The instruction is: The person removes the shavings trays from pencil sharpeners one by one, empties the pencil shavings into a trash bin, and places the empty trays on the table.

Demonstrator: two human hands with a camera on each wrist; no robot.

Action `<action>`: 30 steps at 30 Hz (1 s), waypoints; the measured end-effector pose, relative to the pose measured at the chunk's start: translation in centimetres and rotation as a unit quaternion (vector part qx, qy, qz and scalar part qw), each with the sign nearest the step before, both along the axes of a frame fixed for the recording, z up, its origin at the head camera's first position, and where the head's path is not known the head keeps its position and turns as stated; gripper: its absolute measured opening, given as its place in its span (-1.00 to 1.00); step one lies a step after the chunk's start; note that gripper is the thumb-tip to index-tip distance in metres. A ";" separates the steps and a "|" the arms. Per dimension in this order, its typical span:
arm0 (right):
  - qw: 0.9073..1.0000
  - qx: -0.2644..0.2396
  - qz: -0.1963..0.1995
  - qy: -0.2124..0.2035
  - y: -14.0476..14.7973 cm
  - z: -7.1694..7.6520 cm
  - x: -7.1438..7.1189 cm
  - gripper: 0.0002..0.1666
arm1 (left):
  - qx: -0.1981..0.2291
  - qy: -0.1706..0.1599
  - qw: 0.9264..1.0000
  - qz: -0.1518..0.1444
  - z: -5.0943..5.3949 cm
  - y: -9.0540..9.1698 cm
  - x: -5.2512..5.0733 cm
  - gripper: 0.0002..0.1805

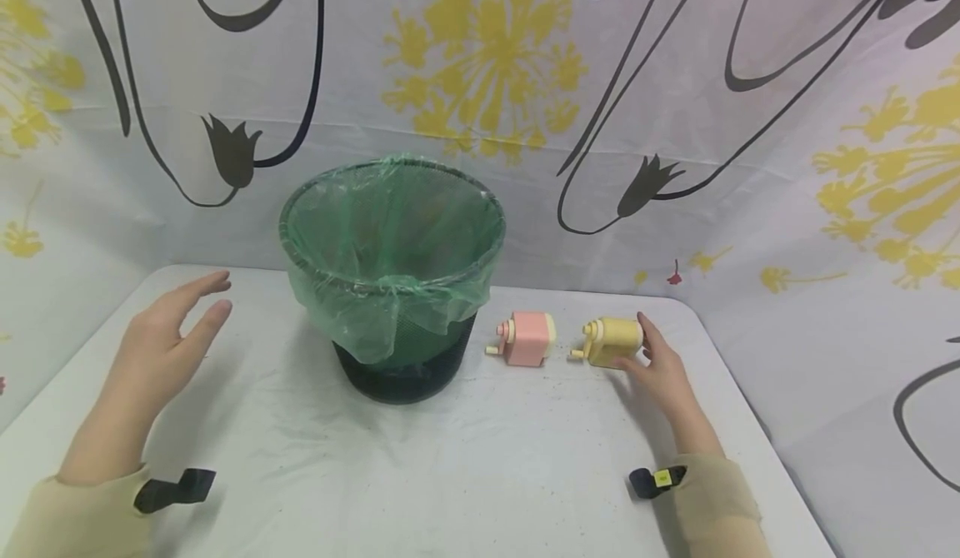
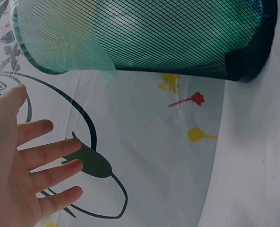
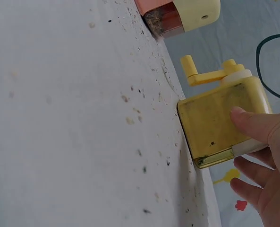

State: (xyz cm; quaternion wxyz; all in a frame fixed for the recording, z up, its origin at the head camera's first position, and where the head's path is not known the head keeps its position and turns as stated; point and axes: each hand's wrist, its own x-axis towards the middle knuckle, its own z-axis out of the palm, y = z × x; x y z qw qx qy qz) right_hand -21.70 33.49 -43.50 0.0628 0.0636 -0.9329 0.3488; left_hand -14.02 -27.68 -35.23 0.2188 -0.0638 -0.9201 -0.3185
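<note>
A yellow hand-crank pencil sharpener (image 1: 617, 340) stands on the table at the right. My right hand (image 1: 664, 379) holds it from the right side. In the right wrist view its thumb (image 3: 253, 124) lies on the sharpener's face, and part of the fingers is hidden behind the body. A pink pencil sharpener (image 1: 527, 340) stands just left of it, its crank pointing left; shavings show in its drawer in the right wrist view. My left hand (image 1: 153, 346) hovers over the table's left side, fingers apart and holding nothing. Nearest to it is a black mesh bin (image 1: 401, 379).
A thin green bag (image 1: 375, 325) lines the bin and folds over its rim. Dark specks and crumbs dot the white table (image 1: 480, 475) near the sharpeners. Behind the table hangs a white cloth (image 1: 360, 83) printed with yellow and dark flowers.
</note>
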 end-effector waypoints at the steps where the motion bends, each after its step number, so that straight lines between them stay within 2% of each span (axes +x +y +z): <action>1: 1.000 -0.005 -0.004 -0.007 0.0 0.0 0.0 0.05 | 0.002 0.004 1.000 -0.002 0.0 0.1 0.1 -0.49; 5: 0.999 -0.024 -0.022 -0.022 -0.3 -0.1 0.0 0.04 | 0.008 0.030 1.000 -0.005 0.2 0.7 0.1 -0.54; 12: 0.998 -0.041 -0.039 -0.020 -0.3 -0.1 0.0 0.00 | 0.024 0.060 0.998 -0.006 0.7 1.7 0.4 -0.61; 19: 0.997 -0.051 -0.061 -0.021 -0.5 -0.2 0.2 -0.05 | 0.035 0.105 0.994 -0.004 1.4 2.8 0.8 -0.69; 22: 0.995 -0.060 -0.072 -0.019 -0.6 -0.2 0.3 -0.08 | 0.043 0.139 0.989 -0.018 1.7 3.3 0.9 -0.72; 26: 0.994 -0.072 -0.085 -0.007 -0.9 -0.1 0.5 -0.14 | 0.055 0.192 0.979 -0.049 2.1 4.0 0.8 -0.75; 30: 0.993 -0.078 -0.092 0.004 -1.3 0.0 0.6 -0.16 | 0.067 0.219 0.971 -0.067 2.4 4.6 0.9 -0.76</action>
